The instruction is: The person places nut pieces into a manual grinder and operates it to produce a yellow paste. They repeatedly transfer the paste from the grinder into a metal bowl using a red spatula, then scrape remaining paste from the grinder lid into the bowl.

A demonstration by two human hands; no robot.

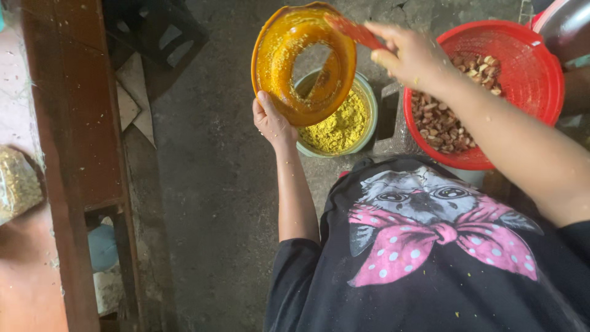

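My left hand [271,122] grips the lower edge of an orange ring-shaped plastic part [279,58], tilted on its side and coated with yellow paste. My right hand [410,56] holds a red flat scraper [355,31] whose tip rests on the upper rim of that ring. Directly below the ring stands a pale green bowl [367,92] filled with yellow ground paste [341,126]. The ring's central hole shows the bowl behind it.
A red plastic colander [541,67] holding brown peanuts [439,126] stands on the right, next to the bowl. A wooden bench [80,123] runs along the left. A metal vessel [568,24] shows at the top right. The floor is grey concrete.
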